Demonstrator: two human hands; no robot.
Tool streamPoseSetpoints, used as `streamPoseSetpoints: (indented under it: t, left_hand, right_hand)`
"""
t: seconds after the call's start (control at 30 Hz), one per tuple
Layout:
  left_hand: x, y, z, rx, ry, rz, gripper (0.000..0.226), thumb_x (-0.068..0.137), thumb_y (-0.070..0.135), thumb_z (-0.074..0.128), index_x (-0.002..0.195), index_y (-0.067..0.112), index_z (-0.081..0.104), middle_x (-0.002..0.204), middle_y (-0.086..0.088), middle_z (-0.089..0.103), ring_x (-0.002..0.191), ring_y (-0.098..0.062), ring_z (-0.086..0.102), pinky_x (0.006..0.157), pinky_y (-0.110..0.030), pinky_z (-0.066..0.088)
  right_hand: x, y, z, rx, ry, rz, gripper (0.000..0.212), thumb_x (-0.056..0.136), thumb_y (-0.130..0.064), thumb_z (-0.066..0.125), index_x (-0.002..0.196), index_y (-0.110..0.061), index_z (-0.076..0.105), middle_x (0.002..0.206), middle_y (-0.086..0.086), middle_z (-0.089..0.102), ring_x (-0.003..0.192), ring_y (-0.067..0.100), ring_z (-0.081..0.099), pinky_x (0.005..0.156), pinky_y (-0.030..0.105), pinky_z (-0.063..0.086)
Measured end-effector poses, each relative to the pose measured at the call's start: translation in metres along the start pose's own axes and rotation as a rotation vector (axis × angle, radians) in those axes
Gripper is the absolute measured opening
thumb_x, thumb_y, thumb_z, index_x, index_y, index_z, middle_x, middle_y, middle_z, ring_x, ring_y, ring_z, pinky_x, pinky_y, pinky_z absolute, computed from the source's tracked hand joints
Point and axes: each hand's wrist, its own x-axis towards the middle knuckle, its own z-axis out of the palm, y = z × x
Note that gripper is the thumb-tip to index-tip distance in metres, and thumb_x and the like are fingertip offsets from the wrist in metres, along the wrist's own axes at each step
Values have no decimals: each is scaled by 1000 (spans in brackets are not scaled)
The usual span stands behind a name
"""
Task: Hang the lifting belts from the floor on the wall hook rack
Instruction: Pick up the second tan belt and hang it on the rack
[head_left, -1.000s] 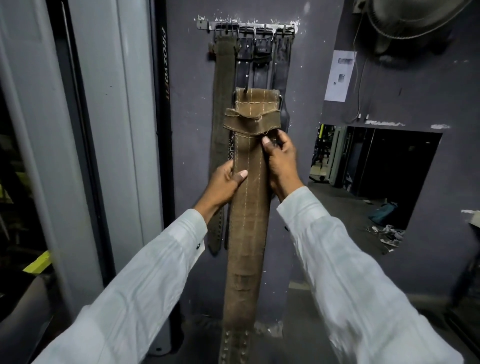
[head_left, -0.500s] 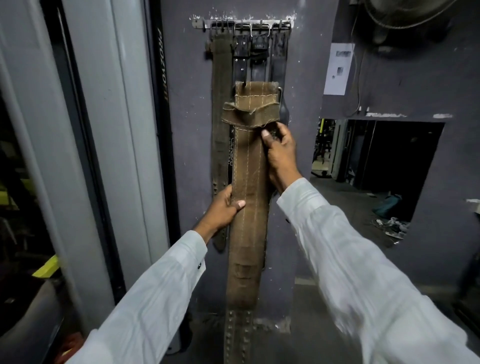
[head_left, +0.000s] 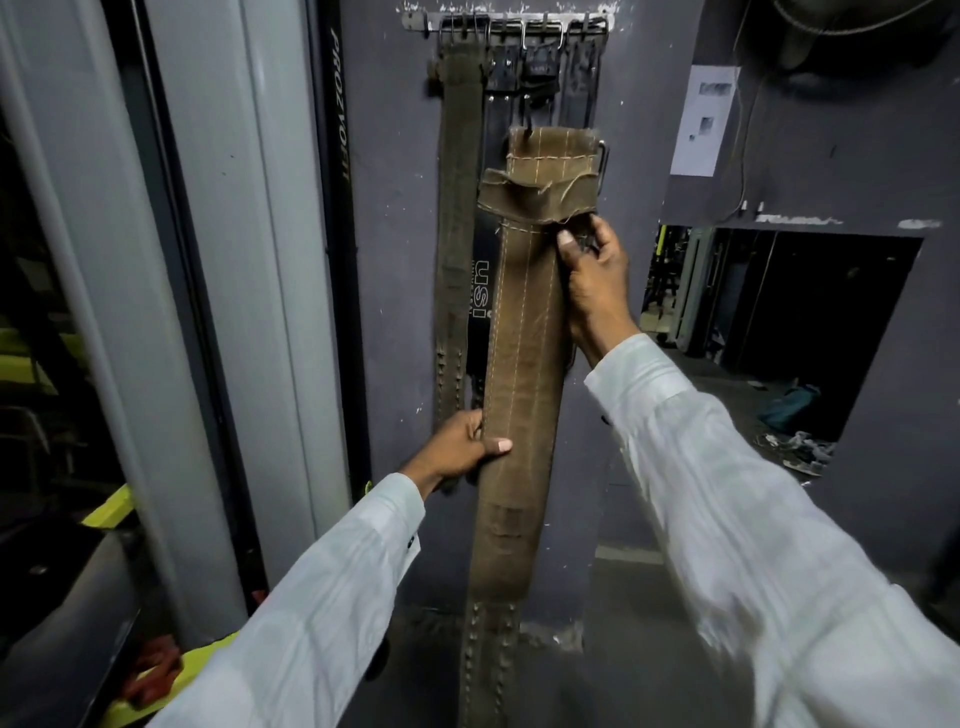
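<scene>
Both hands hold the brown belt (head_left: 524, 364): left hand (head_left: 457, 449) grips it at mid-length, thumb across the front, fingers hidden behind; right hand (head_left: 597, 280) pinches its right edge just under the frayed loop; it stands upright before the wall, top below the hook rack (head_left: 506, 23); I see only a metal edge of its buckle, and the frame cuts off its lower end; since half a second ago the left hand has slid lower down it; I read "USI" on a black hung belt (head_left: 480, 291), "PROZ" and unclear letters on the black upright (head_left: 337, 104); the wall sheet (head_left: 704, 122) is blurred
</scene>
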Motion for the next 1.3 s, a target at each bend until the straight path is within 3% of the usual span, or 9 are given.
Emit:
streamPoseSetpoints:
  t: [0.17, 0.4, 0.53, 0.67, 0.73, 0.83, 0.93, 1.03, 1.3]
  left_hand:
    - [-6, -8, 3, 4, -125, -121, 4, 93, 13, 66, 97, 15, 64, 91, -2, 70, 80, -15, 66, 65, -23, 56]
    - [8, 109, -32, -634, 88, 122, 38, 98, 46, 50, 84, 17, 70, 74, 0, 70, 71, -12, 69, 71, -35, 60]
    - [23, 133, -46, -430, 136, 25, 46, 88, 58, 60, 109, 18, 70, 101, -3, 76, 99, -19, 70, 97, -46, 54]
    - [33, 147, -45, -340, 261, 53, 34, 88, 46, 68, 96, 13, 70, 88, -2, 78, 84, -17, 73, 86, -34, 56]
    - [42, 144, -43, -333, 349, 133, 33, 90, 36, 69, 113, 13, 64, 101, -5, 76, 93, -21, 72, 85, -35, 57]
    - [48, 132, -32, -330, 411, 191, 31, 93, 28, 66, 121, 20, 56, 116, -6, 70, 103, -22, 69, 81, -34, 58]
    - [55, 118, -26, -419, 390, 196, 43, 90, 25, 69, 129, 14, 51, 118, -10, 69, 105, -24, 69, 88, -39, 58]
    - [65, 109, -16, -429, 349, 103, 63, 84, 30, 76, 137, 14, 45, 123, -14, 66, 107, -27, 69, 92, -44, 57]
    - [83, 107, -5, -205, 497, 268, 24, 92, 26, 66, 114, 16, 64, 112, -7, 73, 104, -24, 70, 95, -46, 56]
  right_hand:
    - [-5, 9, -6, 4, -50, 20, 25, 96, -5, 61, 106, -28, 63, 105, 2, 71, 100, 20, 67, 97, 42, 55]
    - [-24, 49, -28, -8, -218, 137, 37, 97, -7, 60, 133, -8, 53, 126, 14, 67, 112, 24, 66, 96, 39, 56]
    - [-27, 62, -36, -79, -273, 162, 37, 96, -2, 57, 131, -14, 53, 122, 7, 68, 114, 22, 65, 99, 40, 53]
    - [-30, 66, -46, -167, -404, 222, 41, 97, -3, 56, 131, -26, 56, 134, 8, 63, 127, 25, 58, 107, 48, 48]
    - [-28, 60, -49, -172, -446, 273, 44, 97, 1, 54, 132, -25, 54, 132, 8, 63, 124, 24, 60, 101, 42, 53]
    - [-17, 38, -58, -171, -542, 417, 40, 92, -2, 51, 130, -14, 57, 99, 1, 67, 91, 13, 64, 71, 26, 57]
    - [-3, 23, -64, -183, -602, 504, 23, 82, -29, 56, 97, -12, 61, 84, 0, 66, 85, 18, 63, 75, 33, 55]
    - [12, 21, -59, -267, -466, 411, 26, 93, -36, 64, 109, -15, 64, 99, 4, 73, 98, 25, 68, 86, 38, 57]
    - [16, 39, -59, -449, -410, 164, 24, 98, -25, 60, 120, -16, 54, 107, -1, 65, 103, 18, 66, 87, 30, 57]
